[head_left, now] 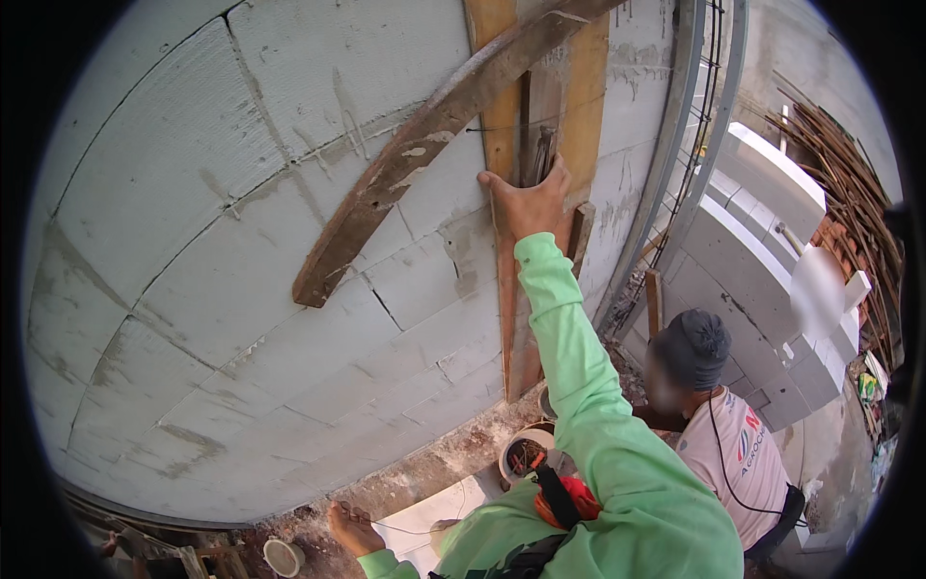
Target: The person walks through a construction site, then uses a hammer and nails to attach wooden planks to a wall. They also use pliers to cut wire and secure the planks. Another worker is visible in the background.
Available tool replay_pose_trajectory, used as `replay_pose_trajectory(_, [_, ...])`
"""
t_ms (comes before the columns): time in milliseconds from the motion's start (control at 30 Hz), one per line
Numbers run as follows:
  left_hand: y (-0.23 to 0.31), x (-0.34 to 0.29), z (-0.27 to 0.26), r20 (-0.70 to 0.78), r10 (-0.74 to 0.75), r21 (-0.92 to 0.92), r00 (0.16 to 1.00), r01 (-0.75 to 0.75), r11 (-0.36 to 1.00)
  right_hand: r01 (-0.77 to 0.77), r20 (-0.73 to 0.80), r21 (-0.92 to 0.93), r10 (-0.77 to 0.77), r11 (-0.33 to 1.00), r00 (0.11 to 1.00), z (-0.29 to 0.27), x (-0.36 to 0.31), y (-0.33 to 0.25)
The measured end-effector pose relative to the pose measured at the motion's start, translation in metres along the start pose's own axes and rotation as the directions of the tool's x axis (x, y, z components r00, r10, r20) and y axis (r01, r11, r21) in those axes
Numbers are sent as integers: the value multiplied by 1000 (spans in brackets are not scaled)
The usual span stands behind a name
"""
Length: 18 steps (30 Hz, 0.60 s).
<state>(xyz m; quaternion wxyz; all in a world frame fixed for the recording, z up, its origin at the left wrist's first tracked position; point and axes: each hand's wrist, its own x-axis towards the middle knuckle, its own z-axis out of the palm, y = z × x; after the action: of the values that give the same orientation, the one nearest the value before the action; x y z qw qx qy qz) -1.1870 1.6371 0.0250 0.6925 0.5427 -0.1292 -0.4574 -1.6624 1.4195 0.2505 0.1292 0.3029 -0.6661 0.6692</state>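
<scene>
My right arm, in a green sleeve, stretches up to the wooden formwork boards (500, 87) against the block wall. There my right hand (531, 201) closes around what look like metal pincers (544, 150), held upright between the boards. Its thumb lies against the left board, and the palm hides the tool's lower part. A thin wire crosses the boards by the tool's tip. Low on the left, my left hand (353, 529) hangs away from the wall with its fingers loosely apart. A thin line runs close to it, over a white surface (415, 545); I see no grip on it.
A long, mortar-stained plank (386, 179) slants across the wall. Beside the formwork stand metal posts with a rebar cage (696, 135). A co-worker (723, 434) crouches to my right. Below are a bucket (526, 449) and a pail (284, 557); stacked blocks (762, 212) stand further right.
</scene>
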Motion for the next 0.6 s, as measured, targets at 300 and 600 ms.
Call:
replay_pose_trajectory(300, [-17,-2,18,73,-52,29,996,50,998,3,25,6,-3,1000,1000,-3,4,-1])
replay_pose_trajectory(600, [18,-36,94,320,-69,53,945,55,997,17,73,2,-17,1000,997,-8,6,-1])
